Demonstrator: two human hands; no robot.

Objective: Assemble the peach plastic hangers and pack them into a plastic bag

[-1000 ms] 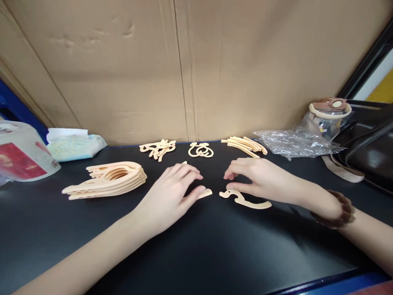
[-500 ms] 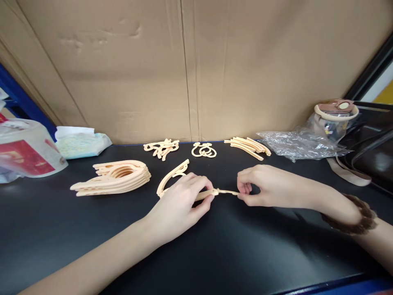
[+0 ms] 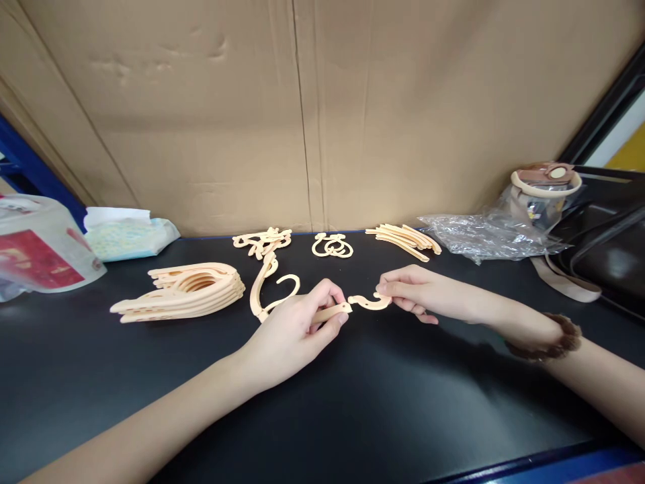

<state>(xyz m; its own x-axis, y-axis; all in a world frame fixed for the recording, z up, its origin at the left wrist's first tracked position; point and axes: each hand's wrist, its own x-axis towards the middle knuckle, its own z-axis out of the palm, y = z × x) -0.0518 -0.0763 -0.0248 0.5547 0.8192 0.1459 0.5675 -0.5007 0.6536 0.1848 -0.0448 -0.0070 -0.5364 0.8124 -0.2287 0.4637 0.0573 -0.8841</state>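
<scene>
My left grip (image 3: 292,333) pinches a cream folding hanger (image 3: 256,296), hook showing — my right grip (image 3: 420,288) a curved cream piece (image 3: 371,305) — over a black surface (image 3: 363,403), cardboard (image 3: 201,121) behind.

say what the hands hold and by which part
Left hand: hanger, near one arm's end. Right hand: curved piece, by the part away from the hanger.

The left hand (image 3: 297,336) grips a hanger (image 3: 330,314), its end just beside the tip of a curved piece (image 3: 371,305) pinched in the right hand (image 3: 410,289), beyond which lie slats (image 3: 403,236).
</scene>
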